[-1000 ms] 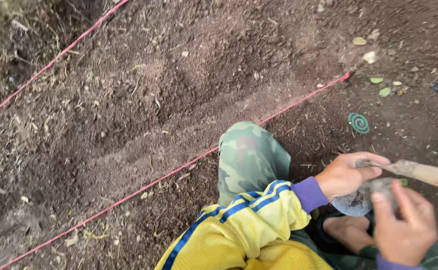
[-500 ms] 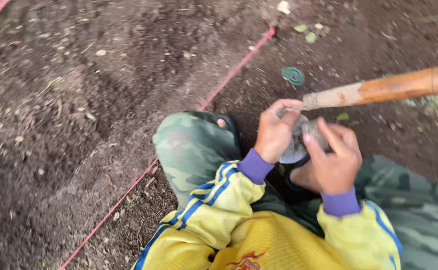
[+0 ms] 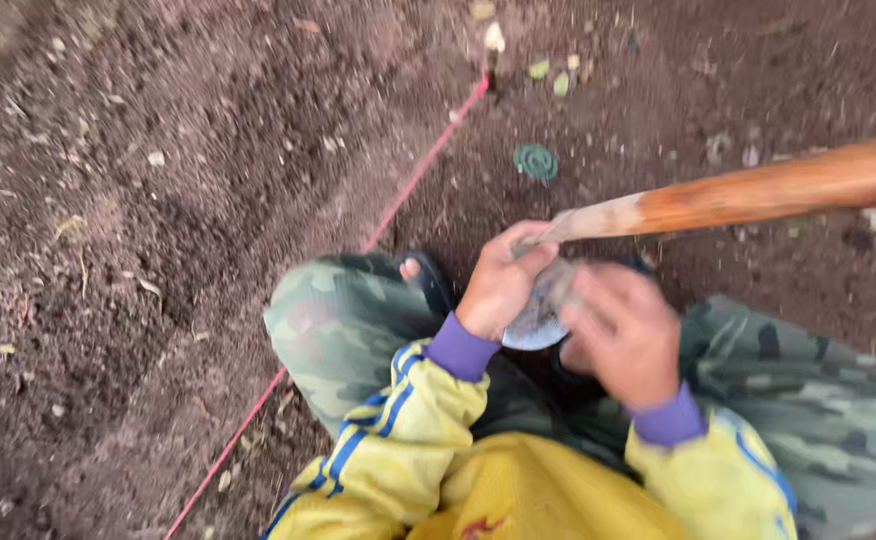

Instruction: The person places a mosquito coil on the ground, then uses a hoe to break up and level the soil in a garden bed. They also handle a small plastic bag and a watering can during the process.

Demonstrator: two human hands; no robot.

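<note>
Left hand: the left hand (image 3: 503, 282) is closed round the lower end of the wooden handle (image 3: 758, 190), fingers curled over it just above the metal blade (image 3: 538, 318).
Right hand: the right hand (image 3: 626, 335) lies over the blade's right side, fingers bent and blurred; whether it grips or only presses cannot be told.
Tool: one hoe-like tool, its handle running up and right out of the frame edge, its grey blade between the two hands, above the person's lap.
Edges: one red string (image 3: 408, 195) runs diagonally from top centre to the bottom left, passing just beside the left knee (image 3: 333, 320); a second red piece shows at the far right edge.
Open room: bare dark soil (image 3: 138, 230) spreads wide to the left of the string.
Count: two hands, one tool, one green coiled object (image 3: 536, 161) on the soil above the hands, a few pale leaves (image 3: 548, 68) near the top.
</note>
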